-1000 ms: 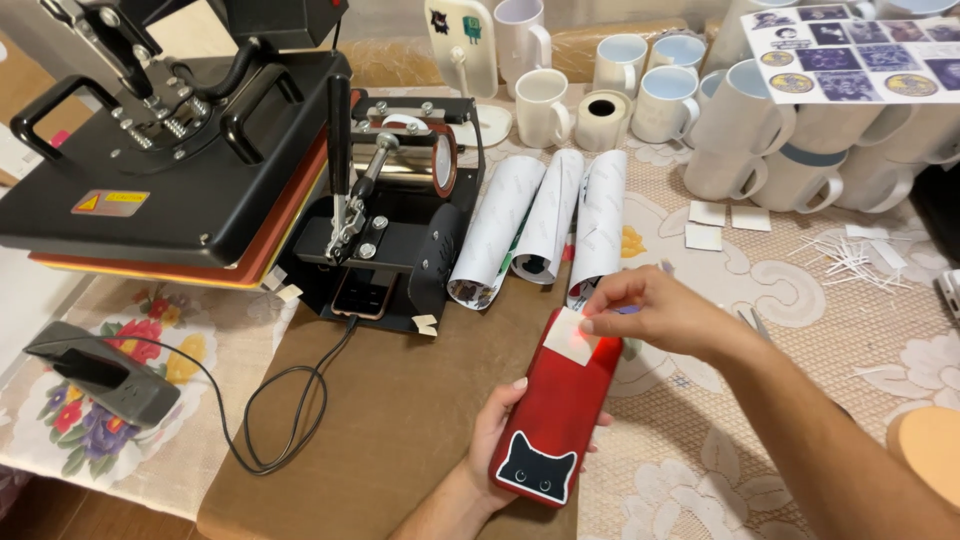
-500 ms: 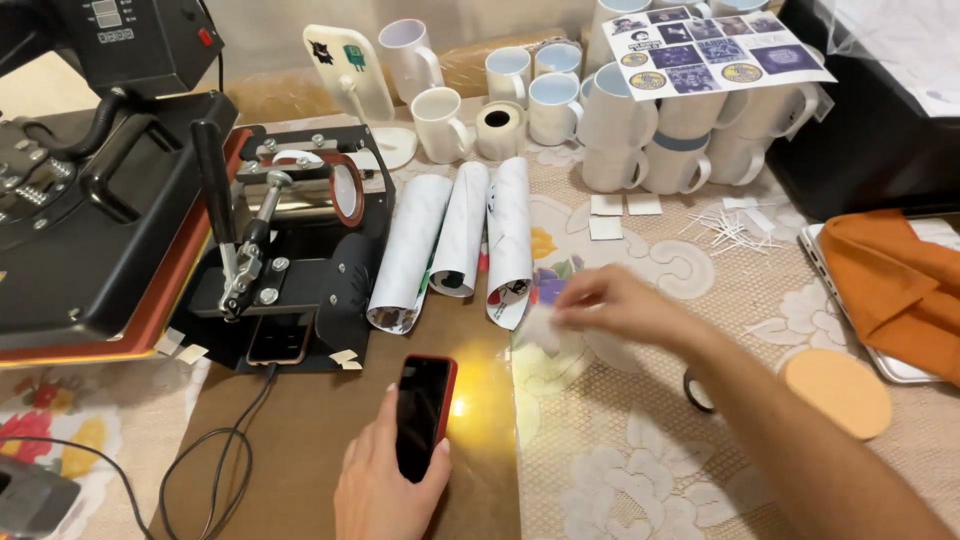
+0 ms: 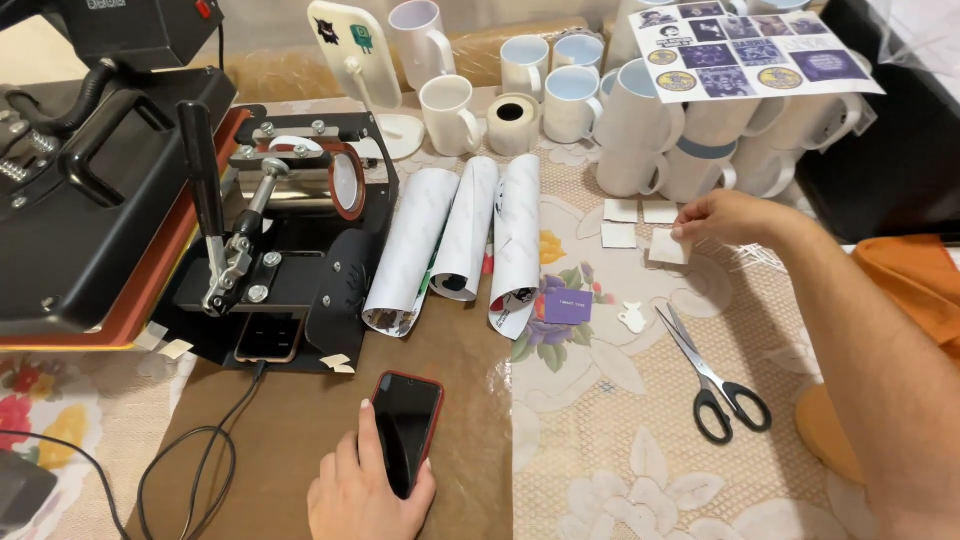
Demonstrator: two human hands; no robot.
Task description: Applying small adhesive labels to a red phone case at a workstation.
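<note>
**Phone under one hand, paper square under the other**

The left hand [image 3: 365, 490] lies low at the near edge of the table [image 3: 300, 450], fingers loosely curled around a phone [image 3: 406, 430] with a red case and a dark glossy screen facing up. The phone rests flat on the brown paper sheet [image 3: 290, 440], and the thumb and fingers touch its lower sides in a light hold, not a tight clamp.

The right hand [image 3: 725, 217] reaches across to the far side, fingers bent and nearly closed, with the fingertips pinching a small white paper square [image 3: 667, 247] that lies on the lace-patterned tablecloth [image 3: 620, 440]. More white squares [image 3: 632, 220] lie just beside it.

Black-handled scissors [image 3: 712, 375] with bright steel blades lie shut on the cloth, near the right forearm. Three rolled printed sheets [image 3: 470, 240] lie side by side in the middle. A black metal mug press [image 3: 290, 250] stands to the left, and smooth white mugs [image 3: 640, 120] cluster at the back.
</note>
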